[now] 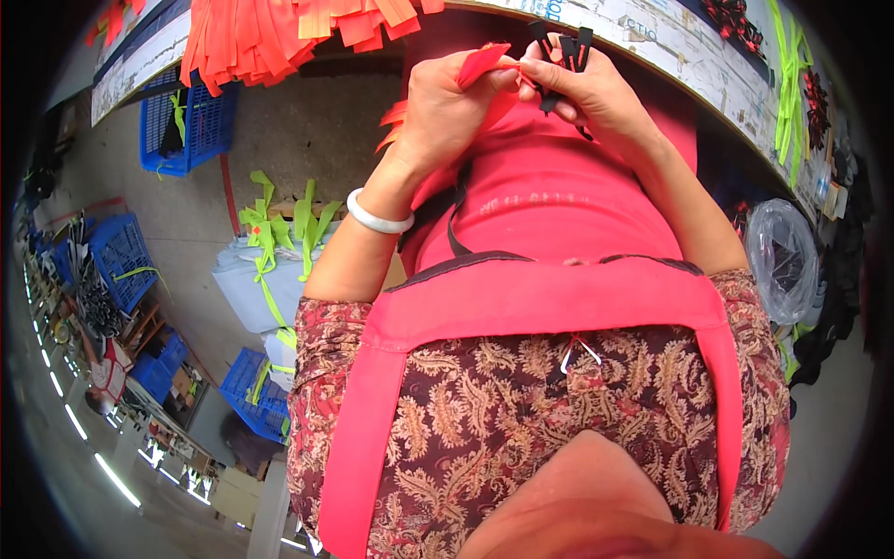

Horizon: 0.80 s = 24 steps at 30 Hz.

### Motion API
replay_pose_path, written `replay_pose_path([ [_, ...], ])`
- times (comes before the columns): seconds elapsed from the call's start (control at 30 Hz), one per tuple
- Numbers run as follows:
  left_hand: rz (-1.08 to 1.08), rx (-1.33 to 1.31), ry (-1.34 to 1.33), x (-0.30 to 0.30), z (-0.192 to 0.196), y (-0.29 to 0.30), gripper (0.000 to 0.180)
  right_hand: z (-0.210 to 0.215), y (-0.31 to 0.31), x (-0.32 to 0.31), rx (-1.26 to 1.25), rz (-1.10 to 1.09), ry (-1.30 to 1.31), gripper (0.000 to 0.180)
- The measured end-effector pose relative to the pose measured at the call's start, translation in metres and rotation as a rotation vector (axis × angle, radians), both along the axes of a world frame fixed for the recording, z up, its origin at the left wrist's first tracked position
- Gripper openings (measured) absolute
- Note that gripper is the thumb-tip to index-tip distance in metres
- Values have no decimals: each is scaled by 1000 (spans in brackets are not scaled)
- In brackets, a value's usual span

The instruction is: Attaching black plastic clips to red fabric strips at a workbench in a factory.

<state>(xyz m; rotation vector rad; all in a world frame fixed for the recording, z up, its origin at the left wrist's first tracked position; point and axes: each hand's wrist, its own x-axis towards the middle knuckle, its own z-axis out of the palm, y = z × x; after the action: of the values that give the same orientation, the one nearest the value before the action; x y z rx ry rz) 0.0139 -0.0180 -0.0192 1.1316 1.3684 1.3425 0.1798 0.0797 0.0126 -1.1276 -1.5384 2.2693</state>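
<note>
Left hand [452, 101] pinches red strip [482, 65]; right hand [596, 88] grips black straps [583, 45], by table's [643, 42] near edge. Piece looks unfinished; orange strips [242, 42] leftward along edge seem unworked.

centre bright, evenly lit; light strips [116, 481] glaring at lower left; edges bowed, soft; corners black.

Fingers [556, 76] hold red ribbon [480, 66] and black straps [583, 49].

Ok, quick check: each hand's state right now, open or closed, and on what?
Left hand: closed, holding red-orange strips.
Right hand: closed, holding black strips.
</note>
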Motion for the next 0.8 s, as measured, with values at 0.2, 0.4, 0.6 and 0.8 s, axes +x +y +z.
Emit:
replay_pose_path([
  [0.2,74,-11,-145,-13,9,-2,15,-1,19,12,-10,-295,117,36],
  [0.4,37,66,-167,-14,28,5,15,0,-6,0,82,-147,41,28],
  [0.6,12,-63,-230,-25,34,5,16,6,9,-4,129,-209,152,20],
  [0.8,0,-188,-377,-23,37,7,17,12,1,-9,354,-163,114,22],
])
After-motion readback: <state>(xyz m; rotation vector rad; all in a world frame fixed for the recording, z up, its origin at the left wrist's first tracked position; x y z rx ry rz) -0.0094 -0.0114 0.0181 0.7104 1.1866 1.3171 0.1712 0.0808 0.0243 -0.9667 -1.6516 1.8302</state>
